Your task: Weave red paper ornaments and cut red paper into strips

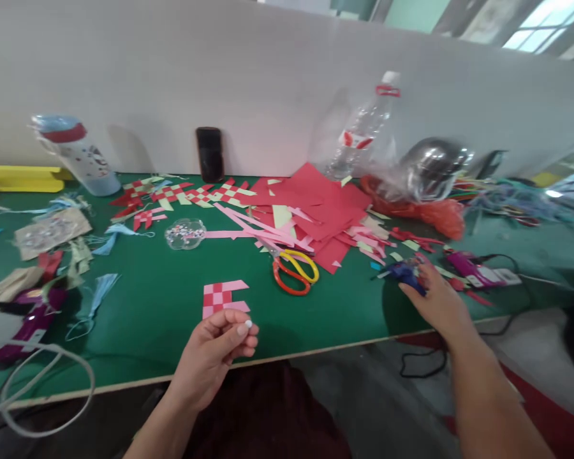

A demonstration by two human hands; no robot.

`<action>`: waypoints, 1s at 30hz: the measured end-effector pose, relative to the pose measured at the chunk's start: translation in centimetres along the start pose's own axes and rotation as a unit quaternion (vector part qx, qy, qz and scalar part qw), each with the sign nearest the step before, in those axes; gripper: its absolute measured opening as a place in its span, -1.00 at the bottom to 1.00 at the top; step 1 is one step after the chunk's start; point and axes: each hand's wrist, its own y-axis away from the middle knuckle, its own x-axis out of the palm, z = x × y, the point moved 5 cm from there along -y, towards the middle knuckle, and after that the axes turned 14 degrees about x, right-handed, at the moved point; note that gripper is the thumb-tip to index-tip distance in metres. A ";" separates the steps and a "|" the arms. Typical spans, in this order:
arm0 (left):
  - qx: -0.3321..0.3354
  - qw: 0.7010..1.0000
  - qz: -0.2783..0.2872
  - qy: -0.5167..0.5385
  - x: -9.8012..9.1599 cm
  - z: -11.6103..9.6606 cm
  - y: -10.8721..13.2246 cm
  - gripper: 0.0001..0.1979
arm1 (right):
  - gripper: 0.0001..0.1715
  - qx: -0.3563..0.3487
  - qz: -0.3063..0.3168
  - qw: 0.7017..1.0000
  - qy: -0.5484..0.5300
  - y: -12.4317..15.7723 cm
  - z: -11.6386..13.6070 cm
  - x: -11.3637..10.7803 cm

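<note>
My left grip pinches a small white piece between thumb and finger, overlapping the near end of the pink-and-red paper weave on the bench. With so little surface held, too hard a squeeze could shoot the piece loose, perhaps off the bench's close edge; a low dip of my knuckles could knock the weave askew. They cover its near end, so contact is unclear. My right grip is at a dark blue item; blur hides its shape, and I cannot tell whether my fingers close on it.
</note>
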 end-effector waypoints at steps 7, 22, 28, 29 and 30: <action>-0.011 1.000 -0.010 -0.010 0.4 0.0 0.0 -0.66 | -0.09 0.037 0.012 0.998 -0.053 1.5 -2.3 -0.1; -0.020 1.000 0.010 -0.019 0.5 0.4 0.2 -0.73 | -0.44 0.019 0.015 0.998 0.064 2.8 -3.3 -0.5; -0.015 1.000 0.002 -0.019 0.2 0.5 0.1 -0.71 | -0.52 -0.039 -0.005 0.989 0.145 3.1 -1.3 -1.1; -0.015 1.000 0.005 -0.019 0.1 0.5 0.1 -0.71 | -0.52 -0.046 -0.009 0.987 0.155 3.2 -1.0 -1.2; -0.015 1.000 0.007 -0.019 0.1 0.4 0.1 -0.72 | -0.51 -0.052 -0.013 0.985 0.164 3.3 -0.8 -1.2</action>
